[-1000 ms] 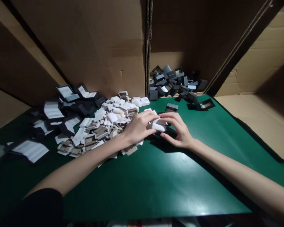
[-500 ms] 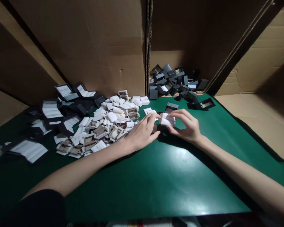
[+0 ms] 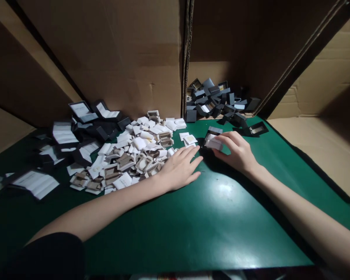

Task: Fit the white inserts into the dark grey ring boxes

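My right hand (image 3: 236, 151) grips a small black box with a white insert (image 3: 213, 143) against the green mat (image 3: 192, 217), just in front of another small black box (image 3: 214, 131). My left hand (image 3: 179, 169) rests flat on the mat with fingers spread, holding nothing, at the right edge of a heap of white and brown inserts (image 3: 134, 155). Two loose white inserts (image 3: 188, 138) lie just beyond its fingertips.
A pile of open black boxes with white linings (image 3: 81, 132) sits at the left. Another pile of dark boxes (image 3: 218, 103) lies at the back right against the cardboard walls (image 3: 119, 58). An open black box (image 3: 258, 128) lies near it.
My left hand let go of the box and moved down onto the mat. My right hand carried the box with its insert away toward the back right.
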A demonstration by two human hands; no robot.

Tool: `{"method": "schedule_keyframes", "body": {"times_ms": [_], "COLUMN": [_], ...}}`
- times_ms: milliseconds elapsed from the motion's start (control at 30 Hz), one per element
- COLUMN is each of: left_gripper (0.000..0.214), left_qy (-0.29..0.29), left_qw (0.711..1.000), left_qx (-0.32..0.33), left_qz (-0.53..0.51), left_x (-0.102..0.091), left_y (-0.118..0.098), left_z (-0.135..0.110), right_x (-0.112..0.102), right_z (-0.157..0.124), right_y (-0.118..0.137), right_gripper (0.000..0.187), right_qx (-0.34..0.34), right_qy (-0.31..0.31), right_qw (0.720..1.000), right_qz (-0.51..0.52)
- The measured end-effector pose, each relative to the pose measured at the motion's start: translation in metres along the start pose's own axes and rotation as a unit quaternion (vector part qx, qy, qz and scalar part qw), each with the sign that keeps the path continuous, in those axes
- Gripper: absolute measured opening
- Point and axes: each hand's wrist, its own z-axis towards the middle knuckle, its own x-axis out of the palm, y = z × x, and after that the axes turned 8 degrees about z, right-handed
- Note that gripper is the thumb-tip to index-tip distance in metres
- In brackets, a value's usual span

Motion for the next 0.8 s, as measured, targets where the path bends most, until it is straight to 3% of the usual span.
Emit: {"method": "schedule_keyframes", "body": {"times_ms": [133, 500, 800], "left_gripper": [0.040, 0.033, 0.029], "left_qy": [-0.003, -0.032, -0.023], "left_qw": [1.000, 0.999, 0.997], "left_qx": [0.012, 0.012, -0.001], "left_qz": [0.018, -0.025, -0.070], "left_x": [0.0013, 0.0009, 0.0000], "left_y": [-0.0018, -0.0012, 0.0029], "left_z": [-0.0009, -0.0009, -0.0006], "right_x": [0.0022, 0.0019, 0.0066], "right_z": [-0.0010, 0.0001, -0.0028], "right_y": [-0.0004, 0.0063, 0.0035], "right_gripper": [0.029, 0.026, 0.030], "right_qx": [0.009, 0.014, 0.006], "right_qy": [-0.006, 0.103, 0.065], "right_qw": [1.000, 0.993, 0.993], "right_qz": [-0.003, 0.050, 0.099]}}
